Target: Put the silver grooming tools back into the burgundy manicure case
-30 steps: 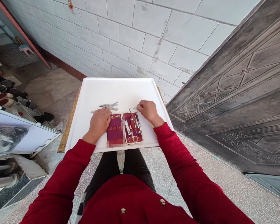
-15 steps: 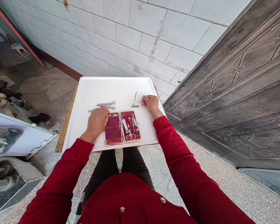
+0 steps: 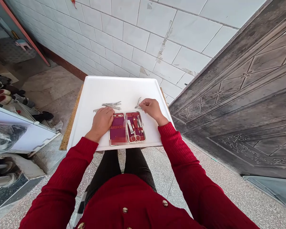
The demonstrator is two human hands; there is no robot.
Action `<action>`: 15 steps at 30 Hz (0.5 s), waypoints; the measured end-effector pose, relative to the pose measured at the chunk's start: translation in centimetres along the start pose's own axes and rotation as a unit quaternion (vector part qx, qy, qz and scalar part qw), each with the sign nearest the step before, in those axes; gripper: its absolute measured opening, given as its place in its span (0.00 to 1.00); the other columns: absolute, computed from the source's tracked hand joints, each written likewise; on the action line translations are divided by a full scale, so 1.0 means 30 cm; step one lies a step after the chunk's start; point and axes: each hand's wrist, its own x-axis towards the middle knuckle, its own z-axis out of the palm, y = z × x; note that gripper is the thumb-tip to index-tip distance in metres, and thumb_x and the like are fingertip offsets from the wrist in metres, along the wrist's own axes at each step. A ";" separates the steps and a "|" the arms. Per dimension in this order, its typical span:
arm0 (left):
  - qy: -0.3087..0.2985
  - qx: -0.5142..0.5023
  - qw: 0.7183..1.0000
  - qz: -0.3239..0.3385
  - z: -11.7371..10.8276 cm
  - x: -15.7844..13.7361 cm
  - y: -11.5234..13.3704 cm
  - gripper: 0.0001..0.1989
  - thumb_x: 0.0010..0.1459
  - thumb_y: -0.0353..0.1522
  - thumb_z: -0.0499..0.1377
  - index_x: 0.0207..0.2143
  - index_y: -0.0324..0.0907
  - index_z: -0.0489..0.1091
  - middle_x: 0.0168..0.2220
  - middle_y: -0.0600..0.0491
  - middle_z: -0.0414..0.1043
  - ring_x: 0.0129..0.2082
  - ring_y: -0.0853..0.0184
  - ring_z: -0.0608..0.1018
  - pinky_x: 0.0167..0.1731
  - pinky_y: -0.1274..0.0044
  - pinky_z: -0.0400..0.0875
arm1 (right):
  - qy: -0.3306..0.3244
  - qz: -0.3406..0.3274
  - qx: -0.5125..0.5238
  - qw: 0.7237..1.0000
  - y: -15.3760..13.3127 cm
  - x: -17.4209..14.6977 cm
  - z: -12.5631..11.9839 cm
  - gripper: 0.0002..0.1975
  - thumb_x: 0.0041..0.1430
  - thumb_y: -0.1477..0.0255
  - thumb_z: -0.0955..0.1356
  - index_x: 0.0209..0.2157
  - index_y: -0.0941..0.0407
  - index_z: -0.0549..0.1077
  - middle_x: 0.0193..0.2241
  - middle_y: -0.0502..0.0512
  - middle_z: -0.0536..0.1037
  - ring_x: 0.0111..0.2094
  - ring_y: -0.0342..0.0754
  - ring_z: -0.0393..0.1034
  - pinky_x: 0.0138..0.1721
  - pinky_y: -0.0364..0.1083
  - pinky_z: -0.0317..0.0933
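Note:
An open red manicure case (image 3: 117, 122) lies on the white tray-like tabletop (image 3: 124, 90). Its right half holds small scissors (image 3: 135, 138), a nail clipper (image 3: 130, 127) and several slim tools; its left half shows a row of loops. My left hand (image 3: 102, 122) rests palm down over the case's upper left corner, fingers laid out, with nothing seen in it. Just beyond those fingertips is a loose pile of slim metal tools (image 3: 112, 105). Above the case's right half, my right hand (image 3: 152, 110) pinches cuticle nippers (image 3: 138, 103), whose lower part its fingers partly hide.
A white tiled wall (image 3: 133, 38) stands behind the table. On the right is a dark embossed door (image 3: 233, 105). A shoe rack (image 3: 23, 108) with shoes is at the left, and a small stool (image 3: 23, 44) farther back.
My right hand has moved left and closer to the nippers' jaws, covering more of them. My left hand stays at the case's corner. The whole view has shifted slightly.

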 end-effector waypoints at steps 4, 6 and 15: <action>-0.009 -0.008 1.000 -0.006 -0.001 0.001 0.004 0.18 0.68 0.28 0.49 0.48 0.42 0.78 0.52 0.42 0.81 0.56 0.50 0.79 0.57 0.56 0.72 | -0.166 -0.044 -0.127 0.977 -0.098 -0.128 0.033 0.23 0.63 0.54 0.72 0.21 0.54 0.71 0.21 0.50 0.74 0.24 0.44 0.64 0.30 0.47 0.54; -0.013 -0.002 1.000 -0.001 -0.001 0.002 0.004 0.18 0.69 0.29 0.48 0.48 0.41 0.78 0.53 0.42 0.81 0.56 0.50 0.79 0.57 0.56 0.72 | -0.197 -0.053 -0.231 0.951 -0.128 -0.183 0.060 0.22 0.62 0.57 0.74 0.21 0.54 0.72 0.21 0.52 0.74 0.25 0.45 0.65 0.30 0.48 0.51; -0.010 -0.006 1.000 0.004 -0.001 -0.001 0.008 0.17 0.68 0.29 0.49 0.47 0.40 0.78 0.52 0.40 0.81 0.56 0.49 0.79 0.57 0.55 0.71 | -0.180 -0.036 -0.413 0.892 -0.173 -0.282 0.143 0.14 0.60 0.68 0.71 0.21 0.55 0.73 0.23 0.59 0.77 0.27 0.49 0.67 0.28 0.49 0.43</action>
